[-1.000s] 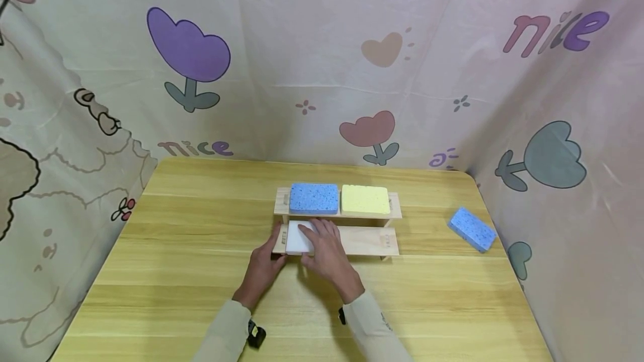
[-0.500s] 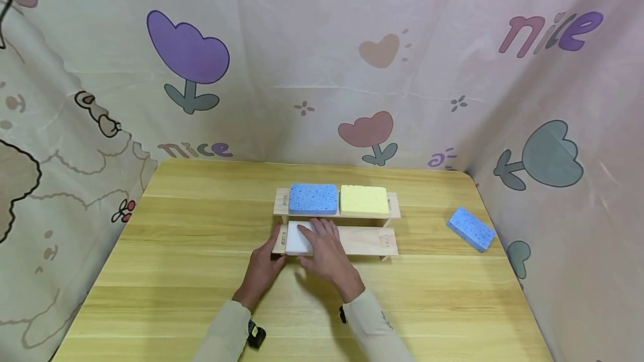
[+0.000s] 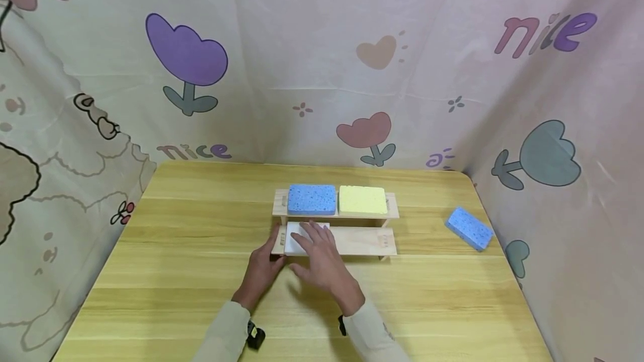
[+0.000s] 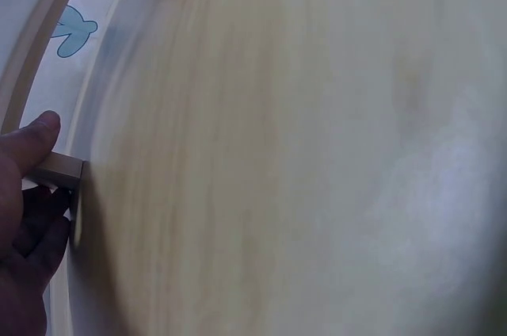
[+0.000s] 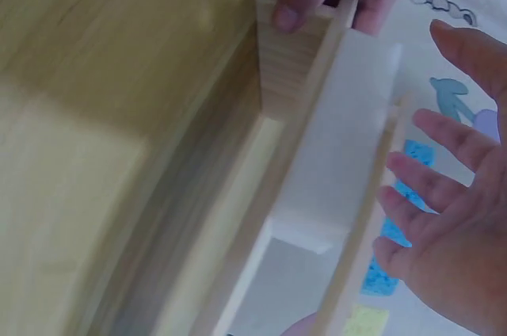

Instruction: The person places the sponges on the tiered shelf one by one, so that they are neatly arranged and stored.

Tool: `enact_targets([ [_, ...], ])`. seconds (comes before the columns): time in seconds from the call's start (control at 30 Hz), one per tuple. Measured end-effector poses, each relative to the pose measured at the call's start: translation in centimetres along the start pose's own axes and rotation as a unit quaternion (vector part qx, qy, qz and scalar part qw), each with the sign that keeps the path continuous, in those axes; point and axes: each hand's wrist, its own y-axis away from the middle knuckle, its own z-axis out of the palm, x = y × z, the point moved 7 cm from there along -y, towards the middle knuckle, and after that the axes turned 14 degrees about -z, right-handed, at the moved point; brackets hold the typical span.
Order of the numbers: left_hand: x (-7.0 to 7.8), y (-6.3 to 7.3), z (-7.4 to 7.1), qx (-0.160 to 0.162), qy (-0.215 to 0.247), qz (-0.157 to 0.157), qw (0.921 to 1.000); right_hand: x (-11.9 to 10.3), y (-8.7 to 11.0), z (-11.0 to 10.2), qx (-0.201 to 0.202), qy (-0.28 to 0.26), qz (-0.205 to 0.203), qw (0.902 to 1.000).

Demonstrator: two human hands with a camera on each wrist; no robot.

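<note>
A two-tier wooden rack [image 3: 359, 241] stands mid-table. My left hand [image 3: 261, 267] grips its lower left end, thumb and fingers either side of the leg [image 4: 59, 168] in the left wrist view. On the lower tier, at the left, lies a white sponge block [image 3: 294, 242]. My right hand [image 3: 324, 264] hovers over this block with fingers spread; the right wrist view shows a gap between those fingers [image 5: 432, 181] and the white block [image 5: 341, 130]. The upper tier bears a blue sponge [image 3: 312, 199] on the left and a yellow sponge [image 3: 362, 200] on the right.
Another blue sponge [image 3: 469, 229] lies slantwise near the right edge of the wooden table [image 3: 166, 250]. A patterned curtain [image 3: 282, 43] hangs behind the table and along both sides.
My right hand has lifted off the white sponge block and spread its fingers, uncovering more of the block. The left hand keeps its grip on the rack.
</note>
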Motion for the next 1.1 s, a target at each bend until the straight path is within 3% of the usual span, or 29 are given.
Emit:
enact_targets([
  [0.2, 0.0, 0.0, -0.1, -0.001, -0.005, -0.007, 1.0, -0.5, 0.8, -1.8, 0.032, -0.019, -0.014, 0.9992],
  [0.4, 0.1, -0.1, -0.1, -0.013, -0.008, -0.023, 0.9996, 0.5, 1.8, -4.4, 0.08, -0.032, -0.015, 0.9962],
  [0.6, 0.0, -0.1, 0.1, -0.031, -0.002, -0.04, 0.9987, 2.4, 3.1, -7.1, 0.123, -0.018, -0.007, 0.9922],
  [1.1, -0.1, -0.1, 0.2, -0.047, 0.005, -0.05, 0.9976, 8.9, 8.0, -12.1, 0.154, 0.02, 0.067, 0.9855],
])
